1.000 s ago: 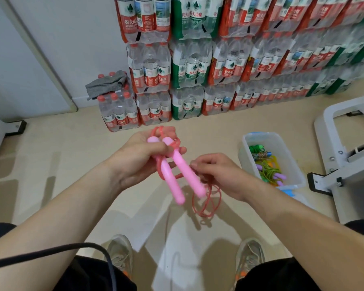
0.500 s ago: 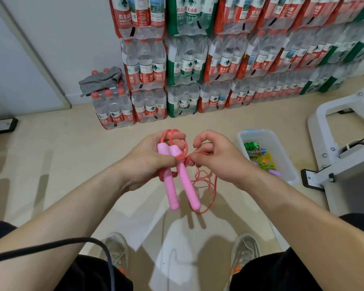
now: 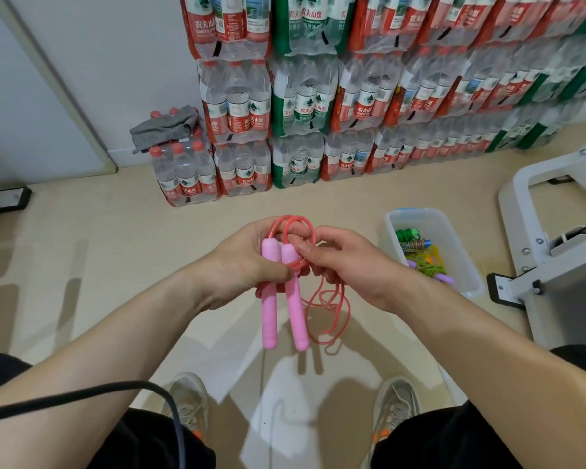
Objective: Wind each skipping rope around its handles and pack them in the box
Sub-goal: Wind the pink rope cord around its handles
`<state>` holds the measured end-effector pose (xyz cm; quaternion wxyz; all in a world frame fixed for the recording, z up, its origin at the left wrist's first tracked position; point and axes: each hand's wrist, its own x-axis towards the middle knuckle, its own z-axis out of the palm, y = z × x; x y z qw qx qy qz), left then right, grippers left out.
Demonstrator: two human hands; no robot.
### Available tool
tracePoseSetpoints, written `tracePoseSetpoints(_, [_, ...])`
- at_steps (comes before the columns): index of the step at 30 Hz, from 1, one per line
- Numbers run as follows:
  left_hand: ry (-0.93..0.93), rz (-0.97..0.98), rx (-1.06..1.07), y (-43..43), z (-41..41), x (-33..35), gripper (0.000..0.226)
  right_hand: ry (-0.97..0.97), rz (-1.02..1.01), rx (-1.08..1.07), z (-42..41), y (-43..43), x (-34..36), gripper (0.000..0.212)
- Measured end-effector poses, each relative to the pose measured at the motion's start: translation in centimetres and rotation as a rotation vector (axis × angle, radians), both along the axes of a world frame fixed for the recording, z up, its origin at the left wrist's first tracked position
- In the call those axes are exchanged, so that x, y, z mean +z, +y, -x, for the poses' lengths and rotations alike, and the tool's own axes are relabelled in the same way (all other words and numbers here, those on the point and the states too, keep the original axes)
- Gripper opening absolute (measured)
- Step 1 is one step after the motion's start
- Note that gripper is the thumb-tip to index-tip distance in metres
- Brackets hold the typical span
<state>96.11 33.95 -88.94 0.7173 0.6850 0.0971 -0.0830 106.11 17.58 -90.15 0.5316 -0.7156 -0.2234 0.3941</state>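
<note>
Two pink handles (image 3: 269, 313) of a skipping rope hang side by side, pointing down, gripped near their tops by my left hand (image 3: 244, 265). The red rope (image 3: 329, 306) arches over the handle tops, wraps once around them and dangles in loose loops to the right. My right hand (image 3: 349, 262) pinches the rope just right of the handles. On the floor at the right stands a clear plastic box (image 3: 467, 265) holding wound ropes in green, yellow and purple.
Shrink-wrapped packs of water bottles (image 3: 301, 113) are stacked along the back wall, with a grey cloth (image 3: 163, 128) on the left pack. A white metal frame (image 3: 555, 231) stands at the right. A black cable (image 3: 82, 394) crosses my left forearm. My shoes (image 3: 186, 401) are below.
My right hand has risen from below the handles to their tops, carrying the rope up and around them. The handles now hang straighter, and the loose loops are shorter.
</note>
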Motion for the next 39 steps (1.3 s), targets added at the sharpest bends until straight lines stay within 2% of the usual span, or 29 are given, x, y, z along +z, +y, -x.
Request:
tracePoseSetpoints(4, [0.006,0.024,0.086,-0.8,0.0,-0.5,0.034,0.042,-0.051,-0.028,0.0,0.1,-0.4,0.015])
tracePoseSetpoints(8, [0.062,0.037,0.326,-1.2,-0.3,-1.4,0.017,0.032,-0.047,-0.054,0.2,0.4,-1.1,0.015])
tracePoseSetpoints(12, [0.071,-0.022,0.408,-1.6,-0.4,-1.8,0.035,0.023,-0.054,-0.092,0.5,0.9,-1.1,0.017])
tracePoseSetpoints(15, [0.110,0.008,0.374,-1.5,-0.5,-2.0,0.057,0.015,-0.070,-0.097,0.5,0.9,-1.0,0.013])
tracePoseSetpoints(16, [0.128,-0.006,0.347,-1.3,-0.6,-2.0,0.057,0.022,-0.070,-0.097,0.5,0.9,-1.0,0.010])
tracePoseSetpoints(17, [0.143,-0.041,0.328,-1.2,-0.5,-2.0,0.050,0.033,-0.065,-0.102,0.5,0.9,-1.1,0.008])
tracePoseSetpoints(20, [0.163,-0.133,0.320,-1.1,-0.4,-1.7,0.025,0.034,-0.048,-0.129,0.5,0.8,-1.3,0.022])
tracePoseSetpoints(23, [0.176,-0.206,0.312,-1.3,-0.6,-1.6,0.023,-0.060,-0.015,-0.096,0.2,0.6,-1.5,0.032])
tracePoseSetpoints(28, [0.173,-0.178,0.362,-0.8,-0.7,-1.7,0.032,-0.264,-0.005,-0.044,0.0,0.5,-1.6,0.027])
tracePoseSetpoints(34, [0.182,0.098,0.357,-0.6,-0.6,-1.7,0.040,-0.637,0.052,-0.029,-0.3,0.3,-2.2,0.018])
tracePoseSetpoints(37, [0.193,0.206,0.343,-0.4,-0.6,-1.5,0.044,-0.727,0.029,0.003,-0.6,0.2,-2.4,0.016])
tracePoseSetpoints(39, [0.189,0.255,0.345,-0.5,-0.5,-1.3,0.039,-0.743,0.045,0.007,-0.7,0.0,-2.5,0.015])
